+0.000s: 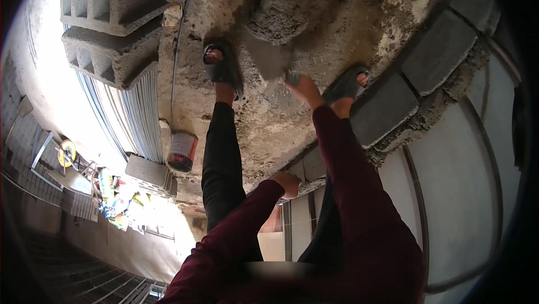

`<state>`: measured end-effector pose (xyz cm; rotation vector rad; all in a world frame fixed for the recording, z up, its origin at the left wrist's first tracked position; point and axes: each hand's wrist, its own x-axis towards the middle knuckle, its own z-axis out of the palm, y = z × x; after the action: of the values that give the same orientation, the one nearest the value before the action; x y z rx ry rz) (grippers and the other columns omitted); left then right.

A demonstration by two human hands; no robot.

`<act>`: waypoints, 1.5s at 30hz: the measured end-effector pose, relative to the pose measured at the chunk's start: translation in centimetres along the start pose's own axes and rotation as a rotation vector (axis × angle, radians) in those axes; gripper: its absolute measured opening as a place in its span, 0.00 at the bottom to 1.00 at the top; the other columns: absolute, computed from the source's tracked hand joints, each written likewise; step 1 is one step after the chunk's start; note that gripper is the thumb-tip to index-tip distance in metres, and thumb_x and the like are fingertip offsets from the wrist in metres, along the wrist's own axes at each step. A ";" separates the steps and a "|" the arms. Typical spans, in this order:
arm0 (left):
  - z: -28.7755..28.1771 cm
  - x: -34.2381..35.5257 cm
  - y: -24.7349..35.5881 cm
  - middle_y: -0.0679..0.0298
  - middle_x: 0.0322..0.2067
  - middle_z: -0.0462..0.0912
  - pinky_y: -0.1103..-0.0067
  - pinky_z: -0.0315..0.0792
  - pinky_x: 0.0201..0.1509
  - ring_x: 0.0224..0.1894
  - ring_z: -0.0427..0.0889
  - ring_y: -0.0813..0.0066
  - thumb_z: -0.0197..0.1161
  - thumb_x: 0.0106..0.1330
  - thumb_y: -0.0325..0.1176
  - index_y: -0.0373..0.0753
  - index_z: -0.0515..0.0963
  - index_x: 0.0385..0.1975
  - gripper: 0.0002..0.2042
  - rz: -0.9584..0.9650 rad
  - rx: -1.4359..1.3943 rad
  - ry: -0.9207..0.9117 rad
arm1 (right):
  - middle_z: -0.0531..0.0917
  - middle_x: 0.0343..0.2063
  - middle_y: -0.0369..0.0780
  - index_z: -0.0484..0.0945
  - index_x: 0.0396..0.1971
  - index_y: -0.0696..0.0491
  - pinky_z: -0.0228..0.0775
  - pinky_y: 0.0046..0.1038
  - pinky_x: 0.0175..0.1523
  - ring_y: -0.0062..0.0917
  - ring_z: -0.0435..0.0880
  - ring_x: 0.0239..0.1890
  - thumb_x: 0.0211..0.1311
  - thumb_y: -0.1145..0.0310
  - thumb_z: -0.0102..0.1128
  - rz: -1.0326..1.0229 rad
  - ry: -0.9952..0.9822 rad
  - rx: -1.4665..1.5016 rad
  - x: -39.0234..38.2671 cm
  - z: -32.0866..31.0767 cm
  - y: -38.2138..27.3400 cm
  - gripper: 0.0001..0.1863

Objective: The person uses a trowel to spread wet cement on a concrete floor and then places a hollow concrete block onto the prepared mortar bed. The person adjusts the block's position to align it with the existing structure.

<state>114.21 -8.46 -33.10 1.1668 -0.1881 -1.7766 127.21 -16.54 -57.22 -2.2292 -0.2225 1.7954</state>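
The right hand (306, 92) is closed around the green handle of a trowel (269, 58), reaching down between the person's sandalled feet. The trowel's broad grey blade points away from the person, its tip near a heap of wet-looking mortar (275, 25) on the stained concrete floor (266, 133); whether blade and heap touch is hard to tell, as the blade is blurred. The left hand (287, 185) hangs between the legs, apart from the trowel. Its fingers look curled, but they are mostly hidden, so whether it grips anything cannot be told.

To the right, a row of grey blocks (387, 107) runs past the right sandal (347, 83), with rough mortar (400, 134) along its outer edge. Hollow concrete blocks (115, 3) are piled at upper left, and a paint can (182, 150) stands left of the left leg.

For clean work with the trowel, a low, nearly flat blade would probably suit best, slid under the heap's near edge and levelled before lifting so that the load stays on. A firm but easy wrist should help, as would modest scoops. The right sandal stands close to the blocks, so a steady stance matters: a knock could disturb them.
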 end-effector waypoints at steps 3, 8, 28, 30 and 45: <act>-0.4 -0.2 1.0 0.51 0.44 0.79 0.65 0.70 0.52 0.49 0.77 0.54 0.52 0.54 0.32 0.40 0.74 0.48 0.19 0.002 -0.009 0.030 | 0.80 0.29 0.54 0.78 0.33 0.63 0.71 0.41 0.39 0.46 0.81 0.34 0.54 0.49 0.61 -0.023 0.198 0.163 3.3 -3.1 -3.5 0.27; -1.5 -0.3 1.7 0.51 0.41 0.80 0.64 0.71 0.51 0.48 0.77 0.54 0.53 0.52 0.31 0.39 0.76 0.42 0.16 -0.032 -0.045 0.077 | 0.80 0.28 0.54 0.78 0.31 0.64 0.71 0.41 0.39 0.46 0.81 0.33 0.54 0.49 0.61 0.099 0.348 0.222 1.3 -7.0 -8.2 0.27; -4.2 -2.4 -0.3 0.50 0.53 0.73 0.67 0.67 0.58 0.55 0.73 0.55 0.47 0.62 0.38 0.36 0.70 0.54 0.21 0.004 0.384 0.044 | 0.79 0.23 0.52 0.77 0.35 0.64 0.69 0.41 0.37 0.44 0.80 0.26 0.56 0.48 0.60 -0.031 0.655 0.087 -14.8 -17.8 -2.1 0.28; -5.7 -4.6 1.6 0.50 0.55 0.72 0.69 0.67 0.58 0.57 0.71 0.56 0.47 0.62 0.36 0.34 0.72 0.52 0.21 -0.015 0.451 0.039 | 0.78 0.21 0.50 0.77 0.33 0.66 0.69 0.39 0.33 0.40 0.78 0.22 0.56 0.46 0.60 -0.142 0.930 -0.016 -16.5 -17.9 1.1 0.30; -3.2 -6.3 3.1 0.46 0.48 0.74 0.66 0.70 0.54 0.51 0.74 0.49 0.53 0.59 0.36 0.35 0.72 0.50 0.20 -0.302 0.242 0.326 | 0.73 0.12 0.43 0.73 0.19 0.63 0.64 0.38 0.25 0.33 0.72 0.16 0.57 0.49 0.59 0.495 0.932 0.769 -30.2 -39.0 15.4 0.27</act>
<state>119.12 -4.02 -29.11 1.7150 -0.0336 -1.8237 157.85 -44.17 -26.11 -2.2852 1.0662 0.5843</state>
